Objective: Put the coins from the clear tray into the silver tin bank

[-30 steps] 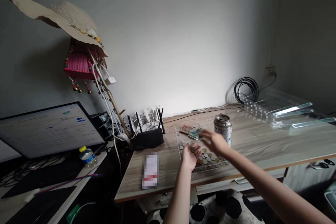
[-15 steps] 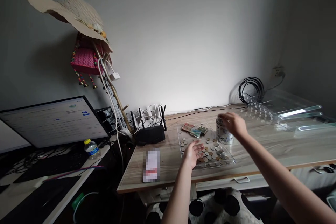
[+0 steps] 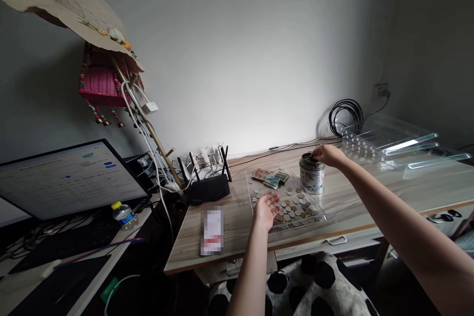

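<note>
Coins (image 3: 291, 212) lie spread in a clear tray (image 3: 320, 210), likely to stay contained; left hand (image 3: 264, 211) hovers, fingers wide — right hand (image 3: 328, 154) narrows its fingers at the tin's (image 3: 311, 180) mouth, contents unclear.

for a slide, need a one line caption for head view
Right hand at the mouth of a tin; open left hand by coins and banknotes on a clear tray.

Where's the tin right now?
In the head view, the tin stands on the desk, just right of the clear tray with the coins, the right hand at its top.
</note>
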The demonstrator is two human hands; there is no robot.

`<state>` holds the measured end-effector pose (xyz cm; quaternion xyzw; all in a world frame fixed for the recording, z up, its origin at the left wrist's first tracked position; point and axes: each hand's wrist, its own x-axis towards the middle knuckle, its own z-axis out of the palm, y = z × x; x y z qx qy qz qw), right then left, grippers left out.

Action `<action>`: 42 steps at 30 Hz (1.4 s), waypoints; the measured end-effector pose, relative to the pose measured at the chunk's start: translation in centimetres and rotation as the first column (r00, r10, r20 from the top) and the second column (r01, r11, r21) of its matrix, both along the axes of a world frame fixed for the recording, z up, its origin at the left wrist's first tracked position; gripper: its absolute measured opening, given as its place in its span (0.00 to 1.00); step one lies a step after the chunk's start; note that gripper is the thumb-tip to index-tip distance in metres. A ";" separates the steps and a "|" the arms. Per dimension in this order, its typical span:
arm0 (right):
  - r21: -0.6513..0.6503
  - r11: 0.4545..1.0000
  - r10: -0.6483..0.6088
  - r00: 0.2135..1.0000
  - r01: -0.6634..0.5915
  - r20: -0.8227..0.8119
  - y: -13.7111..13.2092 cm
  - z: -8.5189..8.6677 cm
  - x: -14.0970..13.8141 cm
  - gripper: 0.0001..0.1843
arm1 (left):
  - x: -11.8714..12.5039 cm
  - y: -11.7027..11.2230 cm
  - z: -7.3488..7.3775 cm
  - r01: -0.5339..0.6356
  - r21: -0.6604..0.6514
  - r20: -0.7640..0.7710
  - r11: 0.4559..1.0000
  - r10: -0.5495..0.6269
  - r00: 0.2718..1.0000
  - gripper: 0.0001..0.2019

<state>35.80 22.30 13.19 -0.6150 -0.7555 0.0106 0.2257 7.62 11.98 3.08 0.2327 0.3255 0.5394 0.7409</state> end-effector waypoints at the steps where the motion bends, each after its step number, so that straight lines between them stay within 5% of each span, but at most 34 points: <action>1: -0.010 1.000 0.002 1.000 -0.002 0.012 0.0 0.1 0.0 0.12 | 0.0 0.0 0.1 -0.013 -0.002 0.006 1.000 0.013 1.000 0.12; 5: 0.016 1.000 -0.017 0.999 0.016 0.045 -0.6 0.7 -0.6 0.13 | -0.2 -0.2 0.2 -0.098 0.023 0.033 0.995 0.097 0.995 0.12; 9: 0.286 0.951 -0.087 0.990 0.116 -0.112 -2.9 0.3 -3.8 0.16 | -0.3 -0.3 0.1 -0.337 0.051 0.082 0.940 0.333 0.940 0.12; 11: 0.292 0.956 0.015 0.993 0.020 -0.119 -4.2 -1.0 -6.4 0.17 | -0.3 -0.3 0.0 -0.415 0.069 0.073 0.907 0.411 0.909 0.12; 13: 0.107 0.972 0.211 0.977 -0.208 -0.014 -5.2 -3.1 -9.1 0.17 | -0.2 -0.2 0.0 -0.441 0.093 0.050 0.893 0.438 0.898 0.12; 15: -0.154 0.927 0.360 0.925 -0.342 0.117 -5.9 -5.3 -11.3 0.18 | -0.2 -0.2 0.1 -0.441 0.092 0.048 0.893 0.439 0.897 0.12; 19: -0.350 0.892 0.381 0.894 -0.287 0.237 -6.8 -8.3 -13.4 0.21 | -0.5 0.1 0.1 -0.405 -0.023 0.104 0.914 0.405 0.908 0.11; 23: -0.445 0.851 0.384 0.909 -0.280 0.163 -6.9 -8.4 -13.4 0.36 | -0.7 0.5 0.1 -0.380 -0.081 0.111 0.922 0.387 0.915 0.10; 29: -0.653 0.679 0.508 0.857 -0.335 0.088 -6.6 -7.8 -13.6 0.14 | -0.7 0.4 0.0 -0.397 -0.064 0.129 0.915 0.402 0.906 0.09; 32: -0.728 0.600 0.508 0.861 -0.332 0.025 -6.7 -7.6 -13.2 0.14 | -0.8 0.3 -0.1 -0.391 -0.053 0.136 0.919 0.394 0.909 0.09; 34: -0.684 0.631 0.524 0.852 -0.365 0.028 -6.7 -7.3 -12.5 0.17 | -0.8 0.3 -0.1 -0.381 -0.046 0.134 0.923 0.384 0.914 0.09; 38: -0.509 0.809 0.487 0.821 -0.295 0.297 -6.4 -6.5 -11.0 0.27 | -0.7 0.2 0.0 -0.374 -0.031 0.122 0.927 0.375 0.919 0.09; 42: -0.549 0.812 0.480 0.762 -0.198 0.435 -6.5 -6.8 -10.5 0.24 | -0.6 0.1 0.1 -0.364 -0.010 0.114 0.931 0.362 0.925 0.09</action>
